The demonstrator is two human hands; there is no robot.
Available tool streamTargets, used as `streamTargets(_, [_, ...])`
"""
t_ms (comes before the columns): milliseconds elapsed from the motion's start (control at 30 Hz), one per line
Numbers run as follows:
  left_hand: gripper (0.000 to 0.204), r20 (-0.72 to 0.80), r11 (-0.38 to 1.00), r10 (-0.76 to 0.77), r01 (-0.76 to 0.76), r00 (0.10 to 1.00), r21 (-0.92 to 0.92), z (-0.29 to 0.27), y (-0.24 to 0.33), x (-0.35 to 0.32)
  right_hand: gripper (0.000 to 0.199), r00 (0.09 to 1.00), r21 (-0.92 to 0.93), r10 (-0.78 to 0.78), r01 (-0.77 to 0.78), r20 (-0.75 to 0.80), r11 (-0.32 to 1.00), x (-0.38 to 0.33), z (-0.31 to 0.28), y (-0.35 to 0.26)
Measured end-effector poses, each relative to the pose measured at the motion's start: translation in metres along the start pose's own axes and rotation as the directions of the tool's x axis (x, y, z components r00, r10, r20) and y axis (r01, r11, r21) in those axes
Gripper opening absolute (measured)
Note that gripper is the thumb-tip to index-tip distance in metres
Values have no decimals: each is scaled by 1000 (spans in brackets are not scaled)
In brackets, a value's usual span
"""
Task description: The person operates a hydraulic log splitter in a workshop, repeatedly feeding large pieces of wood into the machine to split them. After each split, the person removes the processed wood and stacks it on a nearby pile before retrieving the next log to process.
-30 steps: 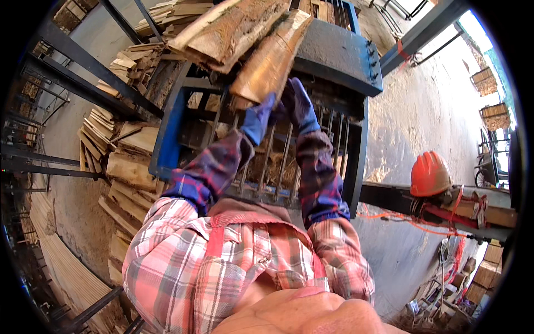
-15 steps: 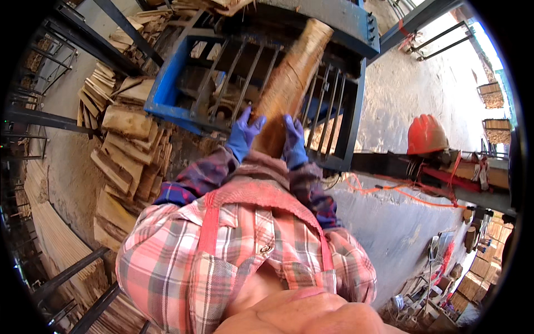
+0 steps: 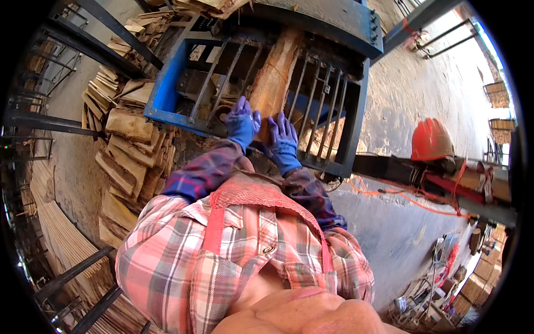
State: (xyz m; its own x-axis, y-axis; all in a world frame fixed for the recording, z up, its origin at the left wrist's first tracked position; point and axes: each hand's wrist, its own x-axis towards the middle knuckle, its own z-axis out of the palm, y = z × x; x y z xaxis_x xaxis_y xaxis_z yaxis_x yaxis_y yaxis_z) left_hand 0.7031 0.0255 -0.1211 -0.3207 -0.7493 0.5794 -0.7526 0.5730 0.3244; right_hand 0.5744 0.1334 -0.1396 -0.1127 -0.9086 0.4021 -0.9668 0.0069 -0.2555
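Lying lengthwise over the metal bars with its far end at the blue housing, the wooden slab could skew and pinch the left hand or right hand if pushed unevenly, their fingers being extended, not wrapped round it.

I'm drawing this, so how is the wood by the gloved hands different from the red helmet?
The wood is long and narrow; the red helmet is domed. The wood is tan and brown; the helmet is red. The wood has the left hand and right hand at its near end; the helmet sits by a beam, away from them.
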Motion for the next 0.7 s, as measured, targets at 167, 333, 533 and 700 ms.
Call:
streamTargets(167, [51, 79, 991, -128, 130, 989, -23, 48, -16, 48, 68, 996, 78, -60, 54, 66, 996, 69, -25, 13])
streamTargets(333, [54, -227, 952, 22, -90, 974, -293, -6, -52, 215, 88, 999, -36, -24, 26, 49, 999, 112, -8, 61])
streamTargets(533, [47, -357, 982, 46, 24, 933, 187, -44, -215, 380, 73, 940, 431, 121, -257, 319, 865, 259, -49, 19])
streamTargets(700, [34, -127, 996, -84, 85, 988, -2, -24, -163, 365, 40, 854, 803, 97, -435, 511, -408, 400, -8, -14])
